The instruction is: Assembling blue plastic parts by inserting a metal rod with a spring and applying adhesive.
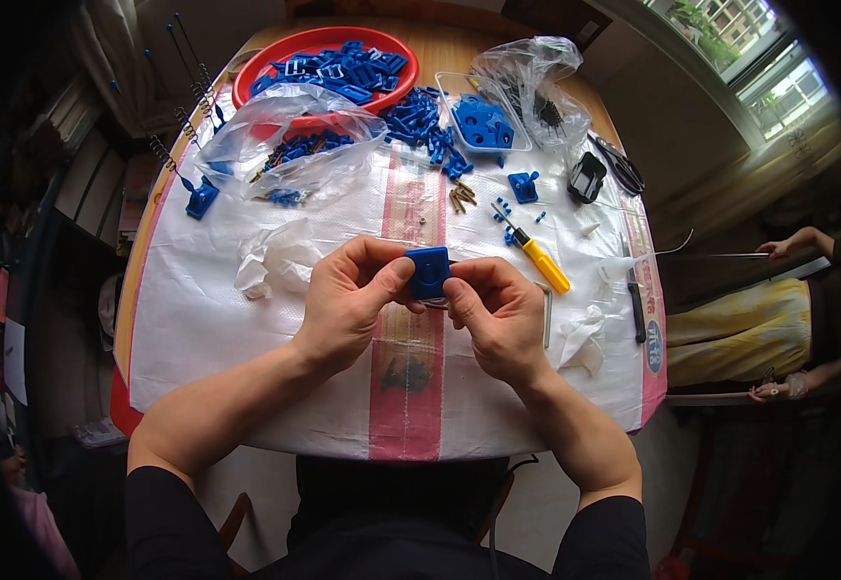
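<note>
A small blue square plastic part (429, 271) is held above the middle of the table between both hands. My left hand (348, 300) pinches its left side with thumb and fingers. My right hand (498, 314) grips its right and lower side. Under the hands lies a white woven sheet (246, 329) with a pink stripe. A yellow-handled screwdriver (541, 263) lies just right of the part.
A red bowl (275, 60) of blue parts stands at the back, with clear plastic bags (290, 145), a clear tray (483, 121) and loose blue pieces (425, 126). Black scissors (619, 164), a black clip (586, 178) and a hex key (546, 314) lie right. Another person (778, 309) sits at far right.
</note>
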A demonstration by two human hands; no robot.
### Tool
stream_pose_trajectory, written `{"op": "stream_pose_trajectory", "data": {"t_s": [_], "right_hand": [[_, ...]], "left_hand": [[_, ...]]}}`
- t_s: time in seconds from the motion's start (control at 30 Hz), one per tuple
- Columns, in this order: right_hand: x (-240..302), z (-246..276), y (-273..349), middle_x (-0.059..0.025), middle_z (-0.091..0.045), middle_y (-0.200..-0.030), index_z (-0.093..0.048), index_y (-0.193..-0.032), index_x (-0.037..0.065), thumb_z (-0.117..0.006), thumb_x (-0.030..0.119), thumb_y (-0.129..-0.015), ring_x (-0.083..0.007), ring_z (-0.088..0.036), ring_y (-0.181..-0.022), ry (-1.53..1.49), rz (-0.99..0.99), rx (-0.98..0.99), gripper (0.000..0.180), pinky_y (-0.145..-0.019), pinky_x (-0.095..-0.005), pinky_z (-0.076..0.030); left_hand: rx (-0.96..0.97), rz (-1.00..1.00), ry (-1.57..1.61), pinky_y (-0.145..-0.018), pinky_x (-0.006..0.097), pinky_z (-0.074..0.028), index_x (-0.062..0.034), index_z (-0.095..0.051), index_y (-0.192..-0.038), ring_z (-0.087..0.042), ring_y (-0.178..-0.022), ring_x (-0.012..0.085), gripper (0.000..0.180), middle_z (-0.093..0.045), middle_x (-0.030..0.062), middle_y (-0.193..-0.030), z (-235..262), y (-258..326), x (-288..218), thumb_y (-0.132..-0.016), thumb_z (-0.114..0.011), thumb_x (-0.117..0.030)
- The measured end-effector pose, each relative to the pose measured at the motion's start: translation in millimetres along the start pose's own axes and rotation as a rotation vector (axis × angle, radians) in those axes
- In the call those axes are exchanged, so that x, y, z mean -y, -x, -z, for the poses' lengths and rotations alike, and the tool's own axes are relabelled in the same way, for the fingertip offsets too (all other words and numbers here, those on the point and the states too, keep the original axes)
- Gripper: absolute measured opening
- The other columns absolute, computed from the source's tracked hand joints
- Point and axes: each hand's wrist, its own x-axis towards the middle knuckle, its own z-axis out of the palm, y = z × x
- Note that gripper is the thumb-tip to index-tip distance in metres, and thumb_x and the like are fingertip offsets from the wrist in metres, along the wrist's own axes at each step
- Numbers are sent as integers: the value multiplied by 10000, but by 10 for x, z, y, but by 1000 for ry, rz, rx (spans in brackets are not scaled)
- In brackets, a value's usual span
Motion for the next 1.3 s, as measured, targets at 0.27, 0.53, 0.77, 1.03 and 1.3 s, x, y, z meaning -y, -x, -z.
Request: {"op": "stream_pose_trajectory", "data": {"t_s": [0.27,0.53,0.77,1.03,1.3], "right_hand": [[15,37,-24,-25,-666,-791,-630,-1037,-32,-644,92,-930,-44,-568,-655,1,-79,-36,165,-585,-201,-462],[12,6,-43,-47,-665,-813,-630,-1085,-45,-624,100,-948,-66,-577,-658,-85,-91,-22,199,-573,-217,-479],[-18,8,-33,-61,-662,-848,-619,-1144,-50,-558,92,-984,-83,-592,-694,-93,-90,13,222,-601,-231,-506],[0,15,-27,-59,-662,-882,-606,-1199,-48,-519,80,-999,-84,-601,-731,-91,-64,42,253,-650,-230,-512],[-4,11,-26,-67,-667,-902,-602,-1202,-56,-518,72,-995,-86,-608,-743,-117,-47,47,257,-657,-229,-512]], "left_hand": [[67,-22,-30,-803,319,-584,48,-555,-1154,-658,-954,172,248,-659,135,-1082,-13,9,-12,-930,-617,-36],[29,65,64,-745,307,-596,28,-547,-1191,-658,-880,169,305,-654,140,-1035,-9,-7,-65,-914,-644,-53],[-11,155,132,-696,290,-578,3,-558,-1190,-651,-826,156,311,-659,120,-1030,55,-22,-66,-907,-657,-77],[-55,176,160,-664,279,-592,37,-549,-1138,-672,-811,174,291,-667,138,-977,37,-47,-66,-910,-669,-98],[-51,177,160,-659,279,-592,34,-551,-1120,-675,-809,176,277,-667,137,-981,42,-39,-62,-910,-670,-102]]}}
